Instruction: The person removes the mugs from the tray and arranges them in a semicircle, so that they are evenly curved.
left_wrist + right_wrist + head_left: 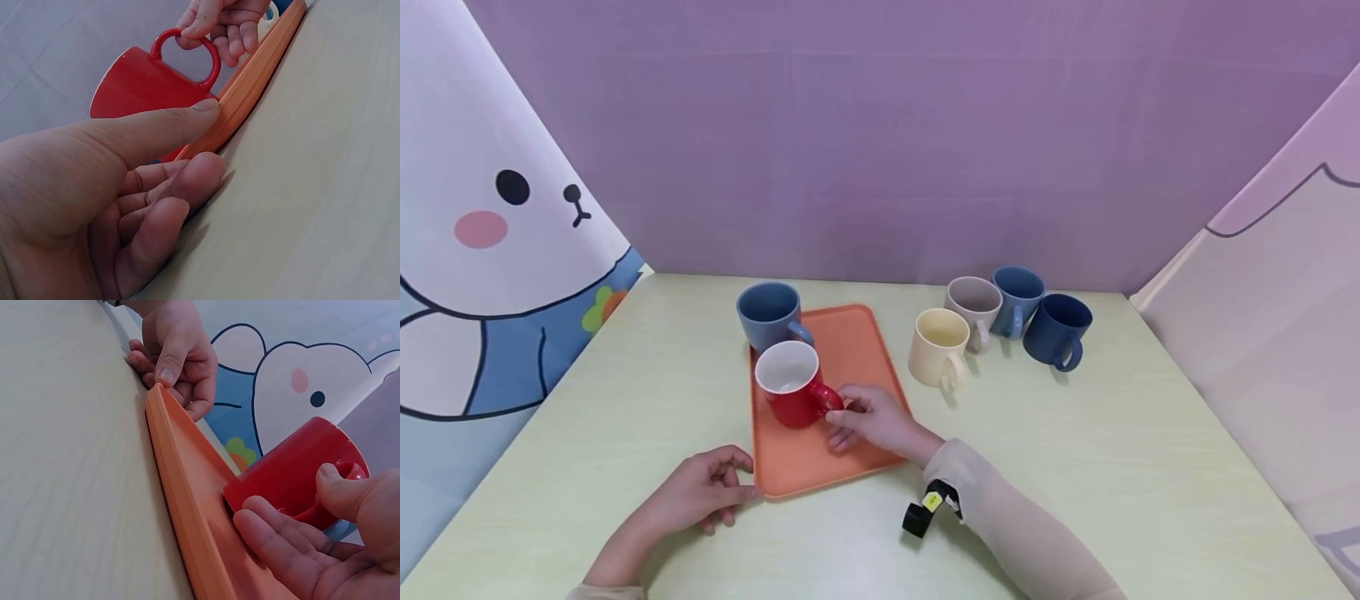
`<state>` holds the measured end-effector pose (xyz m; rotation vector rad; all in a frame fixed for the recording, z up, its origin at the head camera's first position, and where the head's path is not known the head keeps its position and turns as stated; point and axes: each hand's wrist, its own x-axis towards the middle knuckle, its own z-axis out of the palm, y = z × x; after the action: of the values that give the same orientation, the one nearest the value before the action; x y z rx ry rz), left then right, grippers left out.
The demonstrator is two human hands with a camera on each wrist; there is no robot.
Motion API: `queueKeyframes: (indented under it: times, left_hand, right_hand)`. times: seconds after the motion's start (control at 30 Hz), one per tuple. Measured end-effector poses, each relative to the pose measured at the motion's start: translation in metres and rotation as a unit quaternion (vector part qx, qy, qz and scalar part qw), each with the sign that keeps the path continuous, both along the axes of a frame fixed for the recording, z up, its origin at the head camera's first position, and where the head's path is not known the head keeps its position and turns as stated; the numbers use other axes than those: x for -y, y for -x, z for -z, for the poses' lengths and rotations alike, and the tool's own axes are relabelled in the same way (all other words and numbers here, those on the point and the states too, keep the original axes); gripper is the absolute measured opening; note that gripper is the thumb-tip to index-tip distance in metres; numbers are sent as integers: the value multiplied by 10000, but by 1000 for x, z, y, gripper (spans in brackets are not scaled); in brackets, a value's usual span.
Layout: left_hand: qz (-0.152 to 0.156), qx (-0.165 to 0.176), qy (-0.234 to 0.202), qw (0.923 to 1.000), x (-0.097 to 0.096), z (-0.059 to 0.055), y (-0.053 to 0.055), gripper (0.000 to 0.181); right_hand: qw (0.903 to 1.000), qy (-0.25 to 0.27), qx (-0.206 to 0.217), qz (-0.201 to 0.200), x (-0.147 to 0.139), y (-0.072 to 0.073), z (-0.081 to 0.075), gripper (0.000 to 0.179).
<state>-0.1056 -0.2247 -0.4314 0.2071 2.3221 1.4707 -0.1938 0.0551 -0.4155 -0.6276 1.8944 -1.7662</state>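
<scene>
Right hand [877,418] pinches the glossy red mug's [792,403] handle [827,397]; left hand [702,492], loosely curled, touches the rimmed tray [797,467].

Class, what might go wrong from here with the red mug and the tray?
The right hand pinches the red mug only by its handle, so the mug could tip or twist. A blue mug is close beyond it, at the far left corner of the tray; the two might knock. The left hand touches the tray's near left corner, so a nudge could shift it.
</scene>
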Motion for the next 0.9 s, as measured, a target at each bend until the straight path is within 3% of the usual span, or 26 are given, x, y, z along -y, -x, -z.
queueKeyframes:
  times: [0.2, 0.9]
  left_hand:
    - [-29, 58, 17, 10000, 0, 0, 0, 39]
    - [-2, -18, -26, 10000, -1, -3, -3, 39]
  right_hand:
    - [9996, -63, 114, 266, -7, -2, -6, 17]
    - [9973, 291, -223, 638, -44, -17, -36, 19]
